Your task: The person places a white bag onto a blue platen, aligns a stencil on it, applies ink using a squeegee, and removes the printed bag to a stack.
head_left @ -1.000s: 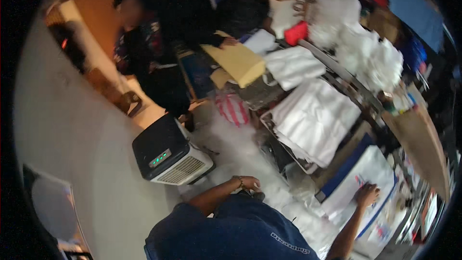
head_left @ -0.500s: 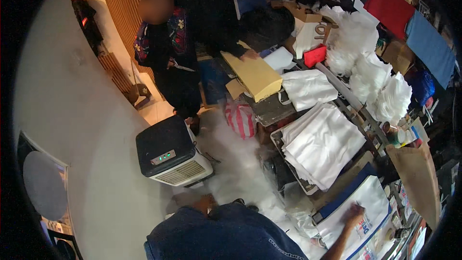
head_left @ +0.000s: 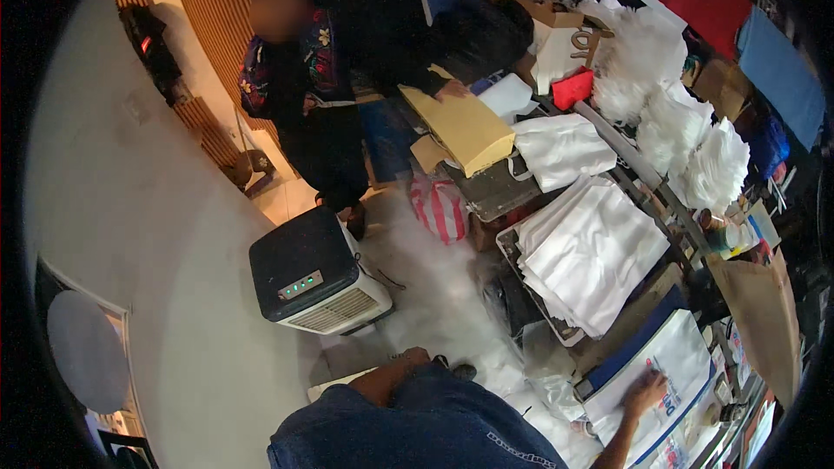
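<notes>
My right hand (head_left: 645,391) rests on a white fabric piece (head_left: 674,347) with blue and red print, its fingers laid over the printed area. Under that piece is a dark blue board (head_left: 632,349), its edge showing along the far side. My left hand (head_left: 417,354) is close to my waist, above the blue denim I wear; its fingers are too small and hidden to make out. Just beyond the board, a stack of plain white fabric pieces (head_left: 592,252) lies fanned on a pale-rimmed tray (head_left: 511,256).
A black-and-white air cooler (head_left: 320,274) stands on the floor at left. One person (head_left: 304,104) stands behind it; another's hand (head_left: 452,89) touches a yellow stack (head_left: 460,130). White bundles (head_left: 643,61), a white bag (head_left: 563,152) and a striped bag (head_left: 440,208) are around the table.
My right hand has shifted slightly over the printed fabric. My left arm has come further into view near my waist. The standing person's scissors no longer show clearly. The whole view has tilted a little.
</notes>
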`<action>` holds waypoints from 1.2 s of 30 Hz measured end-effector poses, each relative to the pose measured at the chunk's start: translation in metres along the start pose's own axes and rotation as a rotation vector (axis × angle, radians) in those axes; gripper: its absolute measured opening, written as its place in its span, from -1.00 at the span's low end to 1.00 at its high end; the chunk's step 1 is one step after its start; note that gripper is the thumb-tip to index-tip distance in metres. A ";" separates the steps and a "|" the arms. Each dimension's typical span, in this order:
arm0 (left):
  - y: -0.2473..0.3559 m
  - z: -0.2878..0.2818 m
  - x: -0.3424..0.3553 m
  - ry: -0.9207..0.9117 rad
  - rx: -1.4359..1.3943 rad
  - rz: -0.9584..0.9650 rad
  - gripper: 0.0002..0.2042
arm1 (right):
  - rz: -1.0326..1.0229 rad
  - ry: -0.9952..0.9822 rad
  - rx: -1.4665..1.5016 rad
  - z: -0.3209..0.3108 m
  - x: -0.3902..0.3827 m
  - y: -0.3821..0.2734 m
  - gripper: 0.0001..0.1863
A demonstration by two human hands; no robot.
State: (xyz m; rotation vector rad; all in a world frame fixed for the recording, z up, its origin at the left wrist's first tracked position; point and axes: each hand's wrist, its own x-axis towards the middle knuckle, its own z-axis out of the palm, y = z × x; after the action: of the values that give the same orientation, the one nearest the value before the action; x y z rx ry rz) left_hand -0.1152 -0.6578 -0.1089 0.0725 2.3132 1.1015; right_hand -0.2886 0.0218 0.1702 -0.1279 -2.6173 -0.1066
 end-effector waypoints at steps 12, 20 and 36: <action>0.030 -0.023 -0.018 -0.311 0.417 -0.121 -0.77 | 0.019 -0.028 0.161 -0.020 -0.005 0.005 -0.71; 0.087 -0.046 0.010 -0.040 -0.451 -0.427 -0.73 | 0.056 -0.264 -0.323 -0.030 0.027 0.082 -0.76; 0.105 -0.061 0.007 -0.116 0.014 -0.120 -0.65 | 0.632 0.053 0.016 -0.083 0.006 0.065 -0.77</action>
State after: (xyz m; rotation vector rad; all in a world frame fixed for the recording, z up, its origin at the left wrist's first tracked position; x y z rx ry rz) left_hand -0.1724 -0.6293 -0.0052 0.0026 2.1919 0.9948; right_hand -0.2460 0.0785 0.2485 -0.9148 -2.3990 0.1309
